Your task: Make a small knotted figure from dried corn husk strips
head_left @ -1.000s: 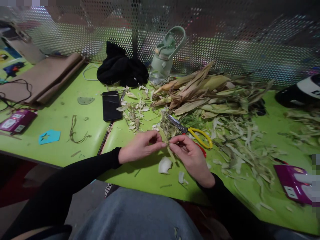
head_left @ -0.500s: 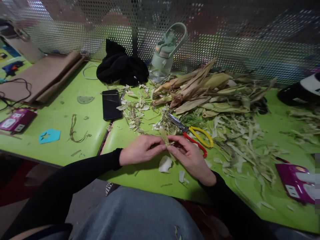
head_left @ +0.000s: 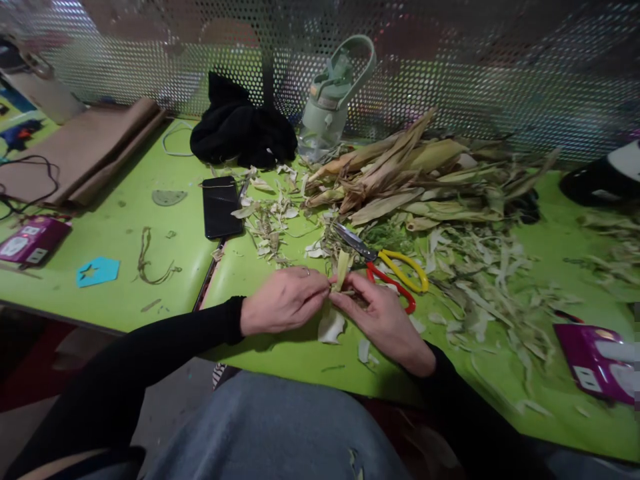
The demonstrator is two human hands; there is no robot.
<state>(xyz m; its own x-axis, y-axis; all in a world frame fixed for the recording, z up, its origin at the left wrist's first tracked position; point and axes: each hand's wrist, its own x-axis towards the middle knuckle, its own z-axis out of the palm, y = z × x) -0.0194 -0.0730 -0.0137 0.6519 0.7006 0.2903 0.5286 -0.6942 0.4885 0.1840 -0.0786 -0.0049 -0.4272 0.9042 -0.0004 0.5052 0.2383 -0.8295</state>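
Observation:
Between my two hands is a small strip of pale green corn husk [head_left: 343, 268], its end standing up above the fingertips. My left hand [head_left: 285, 301] is closed, thumb and fingers pinching the strip from the left. From the right, my right hand [head_left: 383, 317] pinches the same husk strip, fingers curled. Just beyond the right hand lie scissors [head_left: 383, 260] with one yellow and one red handle. Beneath the fingertips rests a white husk scrap [head_left: 331, 328] on the green table [head_left: 295, 360]. The strip's lower part is hidden by the fingers.
A heap of dried corn husks [head_left: 425, 177] lies at the back, with shredded husk [head_left: 493, 287] to the right. A phone [head_left: 221, 208], a black cloth [head_left: 245, 130] and a green water bottle [head_left: 325, 110] stand or lie behind. Purple power strips [head_left: 597, 367] sit at both sides.
The fingers of my left hand have drawn in and curled closer at the husk strip. The strip's upper end has shifted slightly right and stands more upright.

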